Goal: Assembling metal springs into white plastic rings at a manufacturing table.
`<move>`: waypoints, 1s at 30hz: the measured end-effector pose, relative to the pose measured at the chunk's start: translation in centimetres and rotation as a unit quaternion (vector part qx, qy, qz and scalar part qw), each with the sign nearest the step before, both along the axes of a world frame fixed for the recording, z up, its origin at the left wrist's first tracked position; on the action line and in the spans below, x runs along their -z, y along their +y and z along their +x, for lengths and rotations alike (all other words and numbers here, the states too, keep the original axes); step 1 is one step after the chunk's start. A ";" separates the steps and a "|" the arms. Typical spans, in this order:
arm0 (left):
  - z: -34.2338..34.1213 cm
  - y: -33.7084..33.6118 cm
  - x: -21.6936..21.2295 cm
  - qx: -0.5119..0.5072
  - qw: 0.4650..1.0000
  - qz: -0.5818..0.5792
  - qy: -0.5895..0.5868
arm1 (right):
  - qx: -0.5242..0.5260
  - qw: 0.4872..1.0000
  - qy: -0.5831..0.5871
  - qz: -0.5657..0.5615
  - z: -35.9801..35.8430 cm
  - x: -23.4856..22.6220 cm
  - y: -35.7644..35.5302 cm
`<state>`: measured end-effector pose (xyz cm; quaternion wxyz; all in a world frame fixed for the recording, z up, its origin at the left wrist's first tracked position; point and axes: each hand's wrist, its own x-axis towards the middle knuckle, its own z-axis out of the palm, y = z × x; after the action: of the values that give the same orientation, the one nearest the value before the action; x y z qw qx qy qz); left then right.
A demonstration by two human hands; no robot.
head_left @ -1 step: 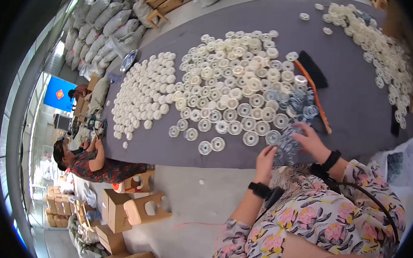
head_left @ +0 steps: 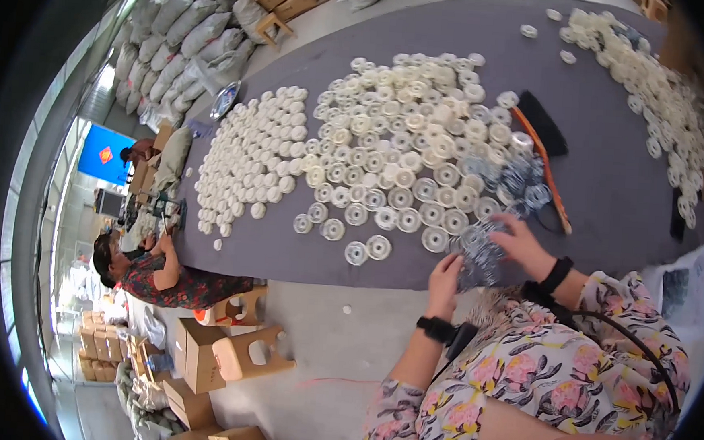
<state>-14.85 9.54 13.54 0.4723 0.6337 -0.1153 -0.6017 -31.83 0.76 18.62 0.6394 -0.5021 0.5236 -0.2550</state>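
Observation:
Rows of white plastic discs (head_left: pixel 398 197) with a hole in the middle lie heaped on the grey-covered table (head_left: pixel 365 273). At their near right end sits a pile of thin, shiny grey-blue pieces (head_left: pixel 480 258), too fine to make out singly. My left hand (head_left: pixel 444 284) is at the left edge of this pile, thumb and fingertips pinched together; whatever is between them is too small to tell. Over the pile's right side, my right hand (head_left: pixel 525 248) reaches in with its fingers bent and apart, touching the pieces. More grey-blue pieces (head_left: pixel 524 178) lie just beyond.
A black-bristled brush (head_left: pixel 545 125) with an orange handle lies right of the discs. Small white round caps (head_left: pixel 251 153) spread at the left, with a metal bowl (head_left: pixel 225 99) beyond. More discs (head_left: pixel 657 101) lie far right. A co-worker (head_left: pixel 151 272) works at the left, near stools (head_left: pixel 251 355).
The view has shifted a little. My left hand has moved slightly left, and my right hand slightly left too, with the grey-blue pieces between them spread a bit differently.

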 end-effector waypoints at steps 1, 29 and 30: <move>2.9 0.7 1.1 -0.049 0.999 -0.011 -0.020 | -0.043 0.998 -0.037 0.036 3.3 0.5 -0.7; 59.0 2.6 8.3 -0.240 0.965 -0.033 0.104 | -0.093 0.964 -0.092 0.230 59.1 8.0 -2.9; 59.7 1.8 8.3 -0.245 0.964 -0.033 0.102 | -0.098 0.964 -0.093 0.231 59.6 8.5 -3.4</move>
<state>44.81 11.34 5.23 0.6354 0.5620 0.0722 -0.5246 27.76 -2.62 10.15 0.8054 -0.3638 0.4551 -0.1089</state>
